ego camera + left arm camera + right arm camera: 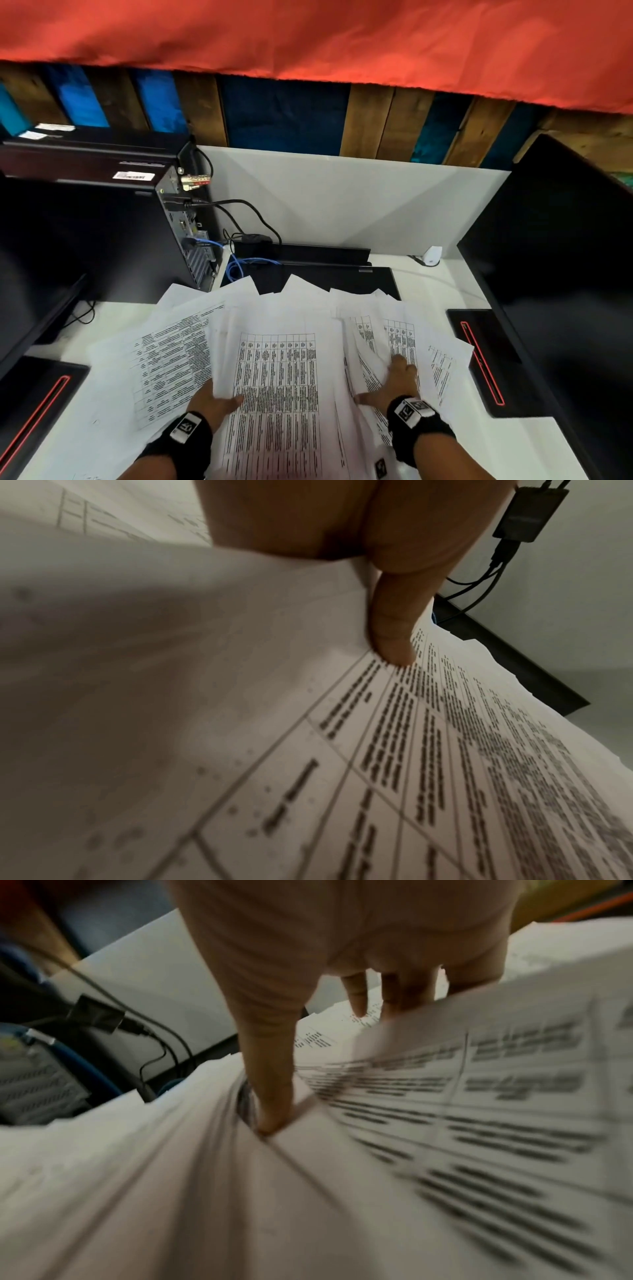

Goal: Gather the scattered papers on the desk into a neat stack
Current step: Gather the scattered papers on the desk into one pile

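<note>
- Head view: papers [277,363] lie fanned and overlapping on the desk [85,428], in front of the computer [113,226]
- Left hand [214,402] grasps the left edge of the papers, thumb on top, fingers hidden beneath
- Right hand [394,380] lies released, fingers spread flat on the papers' right part

Both forearms reach forward side by side over the near edge of the desk, each wrist wrapped in a black band. The left hand [214,399] has its fingers tucked under a sheaf of papers [277,387] and its thumb [394,631] pressed flat on top. The right hand [394,380] lies palm down on the papers, fingers [356,996] spread, thumb stretched toward the left.
</note>
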### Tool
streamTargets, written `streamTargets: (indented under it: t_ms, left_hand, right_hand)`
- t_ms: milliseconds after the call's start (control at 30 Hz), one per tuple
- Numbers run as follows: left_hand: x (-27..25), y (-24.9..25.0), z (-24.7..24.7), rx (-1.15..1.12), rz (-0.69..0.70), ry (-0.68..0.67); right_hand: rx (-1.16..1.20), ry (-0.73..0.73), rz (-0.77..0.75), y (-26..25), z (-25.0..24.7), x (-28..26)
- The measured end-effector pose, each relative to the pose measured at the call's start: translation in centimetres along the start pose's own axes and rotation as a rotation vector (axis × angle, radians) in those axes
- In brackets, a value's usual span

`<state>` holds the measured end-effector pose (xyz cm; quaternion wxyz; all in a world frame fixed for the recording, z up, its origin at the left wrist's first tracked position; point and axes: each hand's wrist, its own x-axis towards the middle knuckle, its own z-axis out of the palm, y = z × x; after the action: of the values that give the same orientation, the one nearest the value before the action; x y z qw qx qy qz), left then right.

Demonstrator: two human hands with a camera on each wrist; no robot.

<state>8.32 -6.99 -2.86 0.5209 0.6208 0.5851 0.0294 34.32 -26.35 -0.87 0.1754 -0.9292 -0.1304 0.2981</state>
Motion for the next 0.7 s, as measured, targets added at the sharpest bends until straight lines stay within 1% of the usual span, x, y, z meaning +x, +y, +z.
streamTargets:
  t_ms: [67, 133, 167, 233, 267, 333, 400, 500, 533, 633, 667, 700]
  left_hand:
    - [-0.2, 0.0, 0.0, 0.011, 0.012, 0.003]
    - [-0.3, 0.0, -0.1, 0.024, 0.022, 0.007]
    - [-0.3, 0.0, -0.1, 0.032, 0.025, 0.008]
    - [-0.3, 0.1, -0.1, 0.032, 0.020, 0.007]
    - [-0.3, 0.1, -0.1, 0.024, 0.015, 0.004]
    - [-0.2, 0.0, -0.2, 0.009, 0.017, -0.003]
    - [-0.3, 0.0, -0.2, -0.002, 0.024, -0.014]
    - [-0.2, 0.0, -0.3, -0.014, 0.015, -0.031]
    - [-0.2, -0.1, -0.2, -0.024, 0.016, -0.035]
    - [-0.2, -0.2, -0.2, -0.043, 0.000, -0.058]
    - [-0.2, -0.1, -0.1, -0.056, -0.004, -0.068]
    - [-0.3, 0.0, -0.2, -0.069, -0.003, -0.081]
  right_hand:
    - [0.037, -0.065, 0.102, -0.6, 0.0, 0.3]
    - [0.024, -0.119, 0.131, -0.8, -0.1, 0.7]
    - [-0.031, -0.137, 0.125, -1.0, -0.2, 0.5]
    - [-0.162, -0.117, 0.082, -1.1, 0.0, 0.1]
    - [-0.181, -0.104, 0.053, -1.1, 0.2, 0.0]
    - [-0.107, -0.079, -0.037, -1.2, 0.2, -0.7]
    - [-0.038, 0.019, -0.076, -1.6, -1.1, -1.6]
    - [0.011, 0.244, -0.079, -3.4, -5.5, -3.1]
    - [0.022, 0.315, -0.114, -4.2, -7.2, -3.8]
    - [0.129, 0.535, -0.302, -6.5, -12.1, -6.5]
    - [0.187, 0.579, -0.352, -7.2, -13.3, -7.3]
    - [0.254, 0.591, -0.390, -7.7, -14.2, -8.0]
